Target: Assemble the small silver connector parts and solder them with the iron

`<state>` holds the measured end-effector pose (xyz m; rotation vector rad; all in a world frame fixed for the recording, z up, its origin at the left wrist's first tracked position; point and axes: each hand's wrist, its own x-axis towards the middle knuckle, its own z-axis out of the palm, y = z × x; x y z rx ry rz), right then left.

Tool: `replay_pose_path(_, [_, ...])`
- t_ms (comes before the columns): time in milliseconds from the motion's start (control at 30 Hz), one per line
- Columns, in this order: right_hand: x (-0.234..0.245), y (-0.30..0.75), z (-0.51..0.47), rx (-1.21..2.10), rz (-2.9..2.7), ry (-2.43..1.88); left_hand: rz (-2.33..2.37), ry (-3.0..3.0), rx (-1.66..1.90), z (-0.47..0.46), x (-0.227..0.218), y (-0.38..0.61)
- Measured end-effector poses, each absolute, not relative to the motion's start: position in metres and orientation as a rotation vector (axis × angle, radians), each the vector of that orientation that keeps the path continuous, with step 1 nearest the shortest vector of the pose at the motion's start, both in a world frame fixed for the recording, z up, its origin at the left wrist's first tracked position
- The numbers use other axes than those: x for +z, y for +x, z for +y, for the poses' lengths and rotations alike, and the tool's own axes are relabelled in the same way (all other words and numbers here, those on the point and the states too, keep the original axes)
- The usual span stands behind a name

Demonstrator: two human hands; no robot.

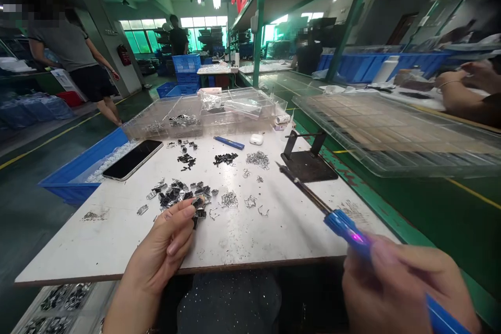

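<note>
My left hand (166, 248) rests at the near edge of the white worktable (274, 229), its fingers pinched on a small black part (198, 203) beside a heap of small black and metal parts (176, 193). My right hand (399, 287) grips a blue-handled soldering iron (344, 224). Its dark tip (279, 166) points up and left, just in front of a black metal stand (309, 159). Small piles of metal clips (257, 159) and black pieces (225, 158) lie further back on the table.
A phone (133, 159) lies at the table's left, above a blue bin (78, 167). Clear plastic trays (203, 112) stand at the back, with a blue pen (229, 142) and a white earbud case (256, 139) nearby. Another clear tray (391, 130) sits right. People stand and work around.
</note>
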<state>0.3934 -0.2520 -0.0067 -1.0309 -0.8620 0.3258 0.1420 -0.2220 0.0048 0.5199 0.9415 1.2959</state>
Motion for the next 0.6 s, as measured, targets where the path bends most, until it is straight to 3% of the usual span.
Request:
replay_pose_path(100, [-0.002, 0.408, -0.240, -0.161, -1.127, -1.342, 0.929, 0.521, 1.275, -0.222, 0.003, 0.142])
replay_pose_path(167, [0.000, 0.419, -0.226, -0.274, -1.435, -1.422, 0.925, 0.518, 1.263, -0.222, 0.002, 0.142])
replay_pose_path(500, [0.002, 0.474, -0.179, -0.065, -2.164, -1.724, 1.145, 0.802, 1.136, -0.230, 0.004, 0.152])
replay_pose_path(600, [0.003, 0.475, -0.183, -0.202, -2.182, -1.809, 1.226, 0.980, 1.127, -0.234, 0.009, 0.159])
